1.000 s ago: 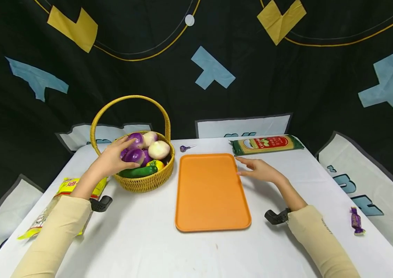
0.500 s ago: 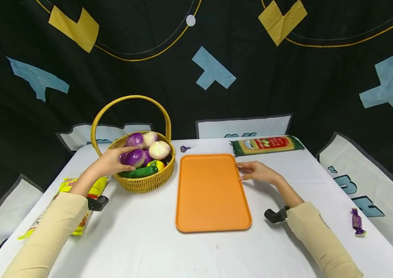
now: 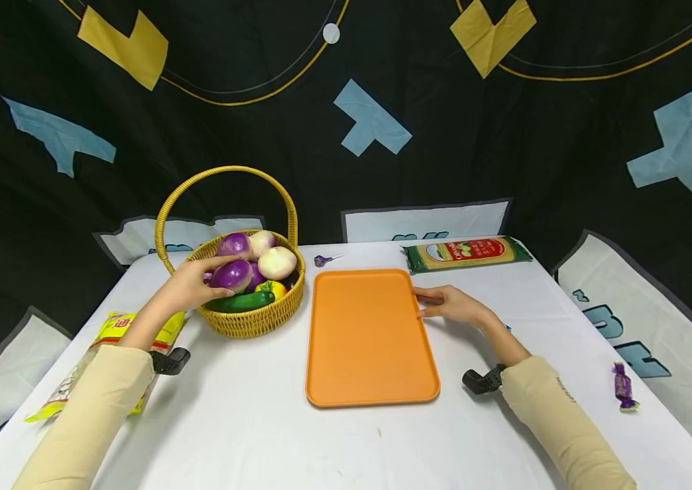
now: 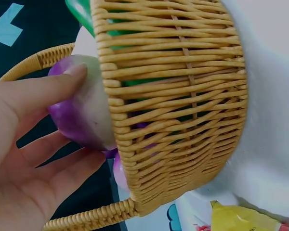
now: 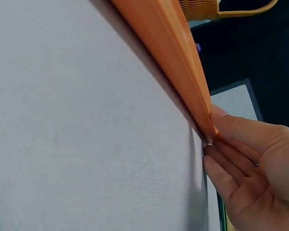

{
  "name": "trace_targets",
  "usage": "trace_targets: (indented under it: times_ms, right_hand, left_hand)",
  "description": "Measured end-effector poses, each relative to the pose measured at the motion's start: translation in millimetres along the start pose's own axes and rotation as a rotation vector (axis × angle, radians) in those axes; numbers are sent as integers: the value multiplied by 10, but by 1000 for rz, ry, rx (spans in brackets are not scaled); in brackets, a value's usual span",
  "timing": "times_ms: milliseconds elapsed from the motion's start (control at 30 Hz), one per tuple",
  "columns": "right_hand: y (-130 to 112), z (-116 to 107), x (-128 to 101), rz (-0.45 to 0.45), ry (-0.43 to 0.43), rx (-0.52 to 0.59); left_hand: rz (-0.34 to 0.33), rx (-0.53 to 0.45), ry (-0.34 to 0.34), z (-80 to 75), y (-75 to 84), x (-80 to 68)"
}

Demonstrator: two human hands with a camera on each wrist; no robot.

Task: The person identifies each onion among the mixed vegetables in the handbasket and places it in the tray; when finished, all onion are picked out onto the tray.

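A yellow wicker basket (image 3: pixel 260 323) with a tall handle holds several purple-and-white turnips, a green cucumber (image 3: pixel 240 302) and a yellow pepper (image 3: pixel 273 290). My left hand (image 3: pixel 189 284) reaches over its left side and grips one turnip (image 4: pixel 89 110). Thumb and fingers lie on either side of that turnip, which still sits among the others. An orange rectangular tray (image 3: pixel 373 340) lies flat in the middle of the table. At its right edge, my right hand (image 3: pixel 456 304) pinches the rim, the thumb on the rim (image 5: pixel 202 91) and the fingers low beside it.
Under the left forearm lies a yellow snack bag (image 3: pixel 109 333). A green-and-red packet (image 3: pixel 467 254) rests behind the tray, near a purple lollipop (image 3: pixel 324 260). A purple wrapped candy (image 3: pixel 624 386) is at far right on the white table (image 3: pixel 248 422).
My left hand has come down slightly and settled round the turnip. The right fingers have curled in at the tray's edge. Basket and tray keep their places.
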State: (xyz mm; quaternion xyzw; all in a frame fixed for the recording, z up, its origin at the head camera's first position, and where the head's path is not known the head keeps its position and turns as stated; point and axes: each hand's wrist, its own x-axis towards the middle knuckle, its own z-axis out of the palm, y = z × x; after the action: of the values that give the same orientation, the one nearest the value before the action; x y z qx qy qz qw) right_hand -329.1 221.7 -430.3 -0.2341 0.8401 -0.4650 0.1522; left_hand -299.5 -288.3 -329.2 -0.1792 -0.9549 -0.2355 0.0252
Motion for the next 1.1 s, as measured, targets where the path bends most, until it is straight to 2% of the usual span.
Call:
trace_targets:
  times_ms: [133,267,400,467,533,633,767,867,967,1100]
  right_hand:
    - [1,-17,11,15,2,34]
    - [-1,-28,21,8,0,35]
    - [-2,-25,21,7,-1,46]
    - [-1,-23,21,6,4,52]
    - [12,-17,26,10,10,53]
    - [38,-12,37,18,20,53]
    - [61,-15,36,31,40,63]
    - [60,-12,21,35,51,79]
    - [67,12,13,32,45,85]
    - [64,48,6,39,54,76]
  left_hand:
    - [-67,-22,61,-42,64,-52]
    - [-93,-49,171,-59,206,-115]
    - [-28,-96,291,-17,400,-138]
    - [18,-125,336,29,503,-125]
    - [49,-146,353,88,609,-110]
    - [91,-164,352,195,759,-60]
    - [158,-218,309,374,948,85]
    - [211,-274,256,554,1074,234]
    - [235,-313,194,763,1181,387]
    - [255,-283,115,1043,1290,617]
